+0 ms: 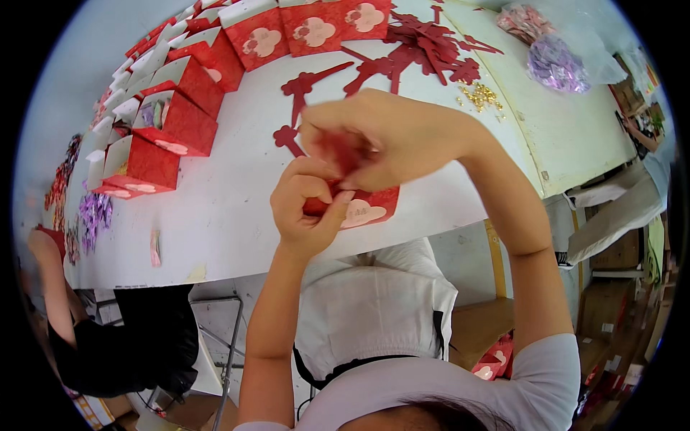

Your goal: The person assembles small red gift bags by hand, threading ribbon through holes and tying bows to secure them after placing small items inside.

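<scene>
Close together over the white table (237, 215) are both my hands. My left hand (307, 207) pinches a dark red piece between thumb and fingers, above a red box (389, 207) with a pale flower-shaped patch. My right hand (399, 140), partly blurred, curls around a red piece (345, 151) just above the left one; its exact shape is hidden by the fingers. Dark red flower-ended strips (299, 89) lie beyond the hands, with a larger pile (420, 43) of them farther back. Small gold fasteners (481, 97) are scattered right of that pile.
Rows of open red boxes (183, 102) stand at the back left, some filled with small packets. Purple wrapped packets (96, 213) and a single pink packet (156, 248) lie at left. Another person's hand (46, 245) is at the far left. Bags of packets (558, 62) sit back right.
</scene>
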